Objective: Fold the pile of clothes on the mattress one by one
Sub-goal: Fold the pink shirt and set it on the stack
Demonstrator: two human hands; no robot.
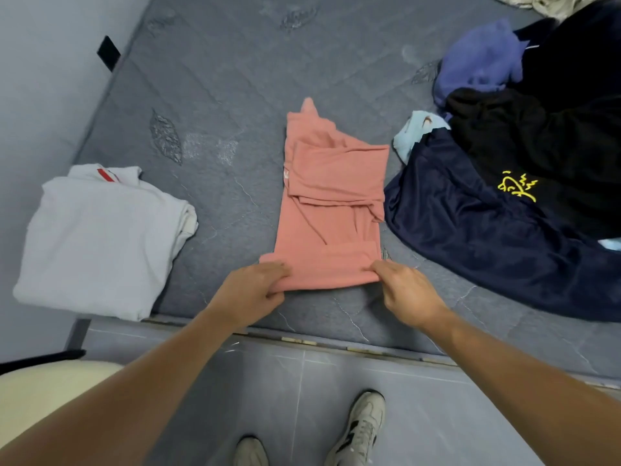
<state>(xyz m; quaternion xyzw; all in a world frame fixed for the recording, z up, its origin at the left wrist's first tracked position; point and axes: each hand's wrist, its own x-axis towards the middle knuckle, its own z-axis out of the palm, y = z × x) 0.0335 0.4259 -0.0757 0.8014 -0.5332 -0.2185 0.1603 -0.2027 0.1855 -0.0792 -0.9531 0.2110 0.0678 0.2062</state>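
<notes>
On the grey quilted mattress [235, 79], near its front edge, lies a salmon-pink shirt [331, 203] of soft, matte knit, folded into a long narrow strip with its sleeves tucked across the middle and a small white label showing at its left edge. The left hand [250, 294] pinches the near-left corner of the strip, its grip closed on the cloth with the fingers on top; the right hand [408, 290] pinches the near-right corner in the same way, the thumb hidden under the fabric. The near hem bunches slightly between the two hands.

To the left, well apart from the pink shirt, a white garment [100, 243] with a red stripe near its collar sits folded into a rough square at the mattress corner. To the right is the unfolded pile: a navy garment [470, 237] of smooth, faintly shiny cloth with a yellow emblem, a black one [524, 146] above it, a purple-blue one [480, 58] and a bit of light blue cloth [416, 132] peeking out. The pile runs out of view on the right.

Below, grey floor tiles [420, 415] and two pale sneakers [363, 428], the left one cut off at the bottom.
</notes>
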